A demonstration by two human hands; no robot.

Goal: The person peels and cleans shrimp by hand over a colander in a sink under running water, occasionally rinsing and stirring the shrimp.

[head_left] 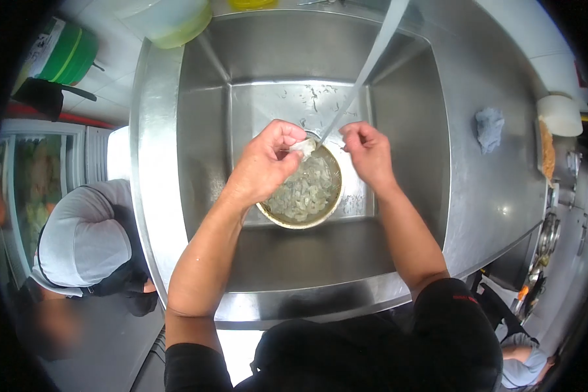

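A round bowl [334, 196] in the steel sink [405, 117] holds many pale, translucent pieces [304, 193] in liquid. Over its upper left edge, my left hand [264, 160] pinches a whitish piece [305, 147] between thumb and fingers. To the right of the bowl's upper rim, my right hand [367, 153] is raised with its fingers curled together; whatever is between the fingertips is too small to name. A stream of water [359, 81] comes down at a slant between my hands. Dark bits [313, 97] lie on the sink floor beyond the bowl.
A blue cloth [489, 130] lies on the right counter. Beyond it are a white container [559, 115] and a tray of brownish food [545, 150]. A yellowish tub [176, 26] stands at the upper left. One person [85, 235] bends at the left; another [522, 356] is at the lower right.
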